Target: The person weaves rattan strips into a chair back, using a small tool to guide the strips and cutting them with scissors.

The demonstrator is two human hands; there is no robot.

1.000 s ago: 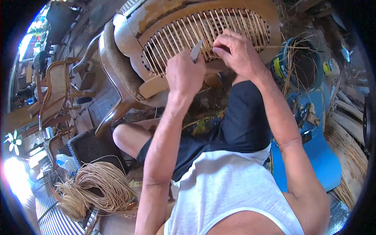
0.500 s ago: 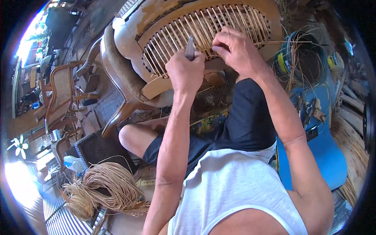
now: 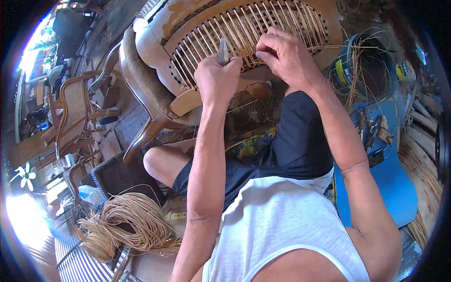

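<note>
My left hand (image 3: pixel 217 82) is closed round a knife, its pointed grey blade (image 3: pixel 223 49) sticking up past the thumb. Just right of it, my right hand (image 3: pixel 291 58) has thumb and fingers pinched on a cane strand, largely hidden by the fingers. Beyond my wrist, a long cane strand (image 3: pixel 347 46) runs out to the right. Both hands are over the near edge of an oval panel of spaced cane strips (image 3: pixel 213 40), strung through holes in a wooden chair frame (image 3: pixel 157 51). Some crosswise weaving shows low in the panel, between the hands.
A dark bucket (image 3: pixel 387 70) with loose cane stands at right, near a blue mat (image 3: pixel 390 188) bearing tools. Lower left lies a coil of cane (image 3: pixel 136 216). Another cane chair (image 3: pixel 75 113) stands at left. My bent knee (image 3: pixel 157 162) is below the chair frame.
My left hand and the knife have shifted slightly left and down. My right hand stays pinched in nearly the same place over the panel.
</note>
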